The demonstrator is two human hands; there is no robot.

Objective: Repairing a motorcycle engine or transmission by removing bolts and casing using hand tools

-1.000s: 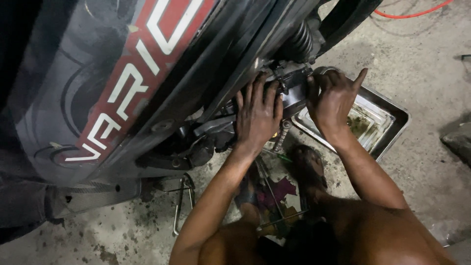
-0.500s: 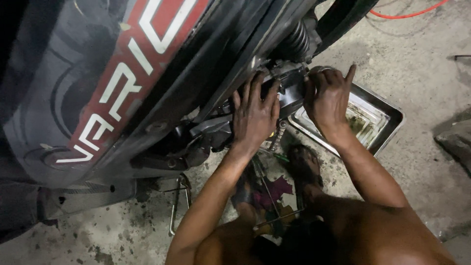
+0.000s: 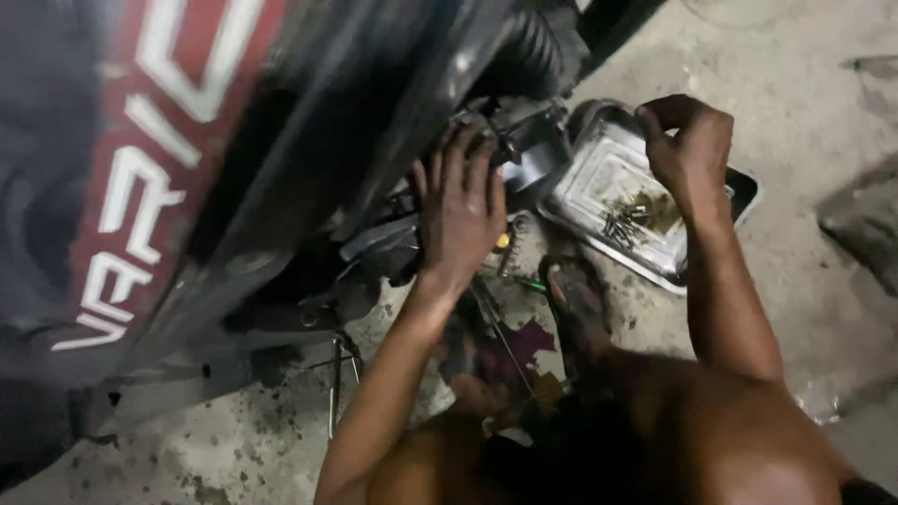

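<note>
Head view: your left hand [image 3: 460, 210] lay flat, fingers spread, on engine part [image 3: 524, 150] low on side of scooter [image 3: 187, 187]. Your right hand [image 3: 687, 150] hung above metal tray [image 3: 599, 173], clear of engine, fingers curled, thumb meeting fingertips; whether they pinched anything, cannot tell. Tray sat on concrete floor [image 3: 804, 84], just right of engine, its far left corner tucked under it. Small bolts [image 3: 619, 227] and oily grime lay near tray's near edge. Your sandalled foot [image 3: 578, 304] rested on floor just below tray.
</note>
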